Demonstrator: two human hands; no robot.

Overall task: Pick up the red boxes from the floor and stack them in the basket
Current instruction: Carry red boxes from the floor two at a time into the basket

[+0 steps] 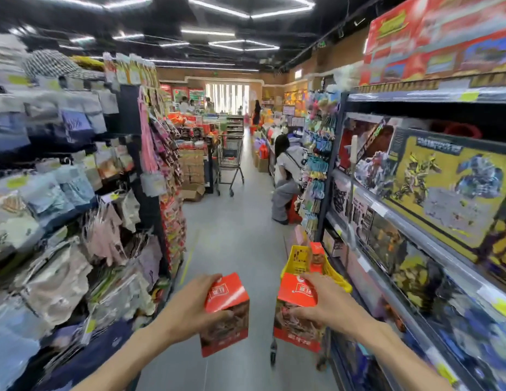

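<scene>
we hold one red box in each hand, both lifted off the floor in a shop aisle. our left hand (pixel 189 306) wraps around the left red box (pixel 228 314), thumb across its front face and fingers curled over the sloped red top. our right hand (pixel 322 303) grips the right red box (pixel 295 309) the same way, fingers curled over the top edge and thumb pressed on the front. the two boxes sit side by side with a gap between them.

each box carries a white-edged label with red chinese characters on its slanted top; the print is too smeared for us to read. the lower faces show a brownish picture, and a red band along the bottom of the right box has yellowish characters we cannot make out either.

just beyond our right hand stands the yellow basket (pixel 295 262), its near part covered by the right box and hand. another red box (pixel 316 256) stands upright inside it, only partly seen. below the right box we see a small wheel and a bit of frame, so what carries the basket stays mostly hidden.

to the right of our right hand run shelves of toy robot sets (pixel 441 182); their titles blur into nothing legible. to the left of our left hand hang packaged clothes (pixel 57 193), also smeared by motion. far ahead of both hands a crouching person (pixel 287 176) faces the right shelves, near a metal shopping cart (pixel 230 160).
</scene>
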